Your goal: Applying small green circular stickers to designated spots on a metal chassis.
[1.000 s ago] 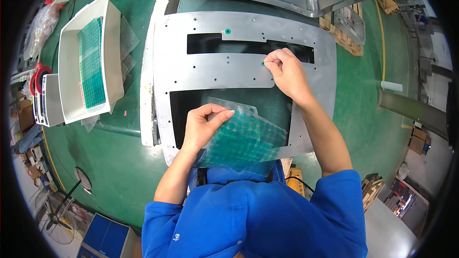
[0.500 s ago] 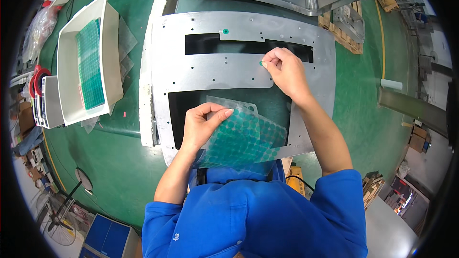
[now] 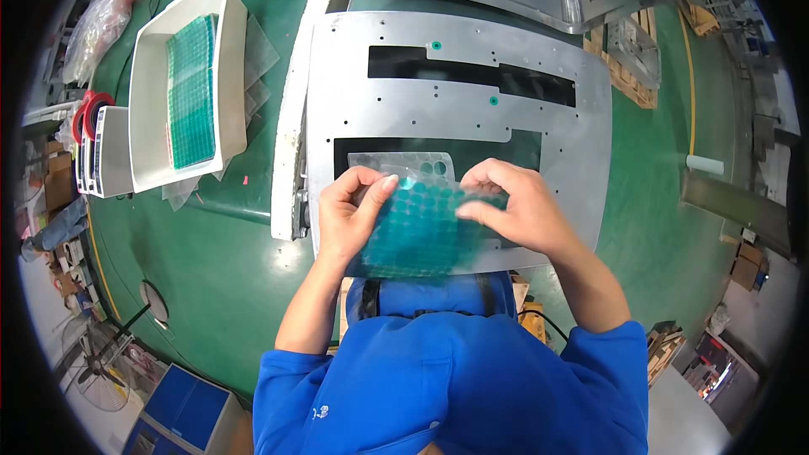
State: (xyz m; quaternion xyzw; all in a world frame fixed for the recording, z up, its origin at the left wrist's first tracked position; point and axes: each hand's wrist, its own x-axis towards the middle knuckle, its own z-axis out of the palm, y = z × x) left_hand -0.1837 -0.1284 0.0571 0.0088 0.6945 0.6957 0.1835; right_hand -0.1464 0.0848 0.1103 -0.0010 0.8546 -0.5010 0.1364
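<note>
Ctr. frame: L hand [image 3: 344, 212] pinches sticker sheet [image 3: 413, 232], R hand [image 3: 462, 195] half-spread at its edge, hold unclear; panel [image 3: 455, 118] has 2 dots [image 3: 494, 101] on, most holes [image 3: 414, 122] bare.

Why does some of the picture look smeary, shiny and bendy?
Head view: the right hand and part of the green-dotted sheet look smeared, probably motion blur; head view: light glares off the green floor beside the metal panel; head view: the fisheye lens seems to curve straight edges near the rim.

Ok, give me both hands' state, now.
Left hand: closed, holding the sheet.
Right hand: at the sheet's edge; whether it grips cannot be told.
</note>
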